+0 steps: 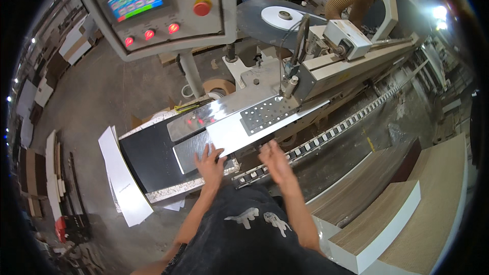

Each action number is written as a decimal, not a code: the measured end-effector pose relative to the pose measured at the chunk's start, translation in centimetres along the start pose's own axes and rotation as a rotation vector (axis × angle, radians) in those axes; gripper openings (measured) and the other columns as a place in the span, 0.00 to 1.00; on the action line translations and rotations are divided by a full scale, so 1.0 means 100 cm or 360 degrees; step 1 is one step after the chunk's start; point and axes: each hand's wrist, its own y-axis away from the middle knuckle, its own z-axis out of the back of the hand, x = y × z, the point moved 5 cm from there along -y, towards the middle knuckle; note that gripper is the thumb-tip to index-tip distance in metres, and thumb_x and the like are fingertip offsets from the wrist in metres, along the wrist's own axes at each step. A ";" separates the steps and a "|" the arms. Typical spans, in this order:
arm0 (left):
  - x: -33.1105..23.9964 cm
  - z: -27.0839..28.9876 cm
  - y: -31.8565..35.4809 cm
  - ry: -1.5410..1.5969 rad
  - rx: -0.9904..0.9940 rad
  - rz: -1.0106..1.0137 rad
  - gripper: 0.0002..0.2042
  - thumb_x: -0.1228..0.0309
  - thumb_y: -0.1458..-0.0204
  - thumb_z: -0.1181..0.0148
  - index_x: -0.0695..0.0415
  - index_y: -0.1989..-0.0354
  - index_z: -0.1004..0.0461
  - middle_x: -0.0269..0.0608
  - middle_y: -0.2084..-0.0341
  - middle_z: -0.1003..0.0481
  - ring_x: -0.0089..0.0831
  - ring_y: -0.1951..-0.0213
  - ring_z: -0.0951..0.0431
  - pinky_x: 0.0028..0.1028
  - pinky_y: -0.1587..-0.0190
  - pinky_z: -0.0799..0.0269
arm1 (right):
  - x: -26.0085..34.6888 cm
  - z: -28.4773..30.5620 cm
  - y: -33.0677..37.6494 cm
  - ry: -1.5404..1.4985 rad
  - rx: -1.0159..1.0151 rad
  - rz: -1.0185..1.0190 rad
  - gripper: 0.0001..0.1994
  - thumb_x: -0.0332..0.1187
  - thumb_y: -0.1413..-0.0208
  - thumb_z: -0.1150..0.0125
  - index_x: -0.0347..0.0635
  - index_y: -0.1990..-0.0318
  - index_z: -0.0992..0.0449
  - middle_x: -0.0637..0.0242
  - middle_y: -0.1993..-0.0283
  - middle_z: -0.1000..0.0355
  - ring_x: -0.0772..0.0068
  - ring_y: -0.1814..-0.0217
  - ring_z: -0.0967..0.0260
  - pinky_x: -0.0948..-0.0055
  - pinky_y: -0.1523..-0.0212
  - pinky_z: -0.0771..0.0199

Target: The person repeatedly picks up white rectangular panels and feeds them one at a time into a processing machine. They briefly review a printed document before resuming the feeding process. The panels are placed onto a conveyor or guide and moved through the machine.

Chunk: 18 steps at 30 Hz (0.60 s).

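Hiding: perforated plate (270,116) partly covered white panel (229,135)
Left hand (209,164): spread against panel
Right hand (276,162): blurred, hung loose beside panel
Tabletop (145,158), floor (127,89): lay left of panel

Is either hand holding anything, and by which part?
The left hand touches the white panel at its near left corner; whether it grips or only presses can't be told. The right hand holds nothing.

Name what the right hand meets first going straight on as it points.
The right hand would likely meet the near edge of the white panel, though depth is unclear.
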 end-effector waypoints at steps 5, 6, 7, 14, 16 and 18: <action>-0.038 0.013 -0.025 0.0067 0.0277 -0.0177 0.27 0.65 0.47 0.30 0.53 0.38 0.25 0.50 0.40 0.23 0.51 0.31 0.32 0.60 0.26 0.56 | -0.057 -0.102 -0.003 0.0275 -0.0566 -0.0155 0.56 0.71 0.35 0.53 0.35 0.20 0.70 0.49 0.18 0.57 0.55 0.15 0.62 0.58 0.18 0.62; -0.038 0.023 -0.027 0.0219 0.0305 -0.0146 0.24 0.65 0.46 0.30 0.54 0.40 0.24 0.50 0.41 0.22 0.51 0.33 0.31 0.56 0.27 0.52 | -0.054 -0.104 -0.012 0.0177 -0.0606 -0.0060 0.57 0.72 0.36 0.53 0.34 0.20 0.69 0.50 0.19 0.55 0.55 0.16 0.60 0.58 0.18 0.61; -0.036 0.037 -0.025 0.0369 0.0337 -0.0119 0.22 0.64 0.45 0.31 0.56 0.42 0.22 0.50 0.42 0.22 0.52 0.34 0.29 0.53 0.28 0.47 | -0.051 -0.107 -0.020 0.0075 -0.0643 0.0039 0.57 0.73 0.37 0.53 0.33 0.20 0.68 0.50 0.20 0.53 0.55 0.16 0.58 0.59 0.18 0.61; -0.220 0.169 0.017 0.1533 0.1414 -0.1249 0.11 0.68 0.38 0.39 0.59 0.51 0.19 0.44 0.54 0.17 0.40 0.47 0.20 0.35 0.45 0.28 | 0.016 -0.074 -0.029 -0.0036 -0.1218 0.0531 0.55 0.75 0.38 0.57 0.36 0.20 0.59 0.45 0.19 0.54 0.52 0.15 0.59 0.55 0.19 0.57; -0.292 0.196 0.071 0.2116 0.2013 -0.1708 0.14 0.64 0.34 0.44 0.57 0.46 0.22 0.40 0.58 0.18 0.38 0.52 0.21 0.35 0.47 0.29 | 0.016 -0.049 0.000 0.0352 -0.1544 0.0844 0.46 0.69 0.33 0.54 0.37 0.24 0.45 0.47 0.34 0.31 0.55 0.36 0.27 0.61 0.35 0.28; -0.337 0.238 0.125 0.2318 0.3417 -0.1699 0.20 0.56 0.28 0.52 0.57 0.39 0.28 0.38 0.61 0.22 0.37 0.57 0.23 0.34 0.49 0.30 | 0.002 -0.069 0.026 0.0609 -0.1891 0.1149 0.33 0.61 0.28 0.52 0.38 0.35 0.32 0.58 0.56 0.20 0.67 0.66 0.20 0.69 0.64 0.20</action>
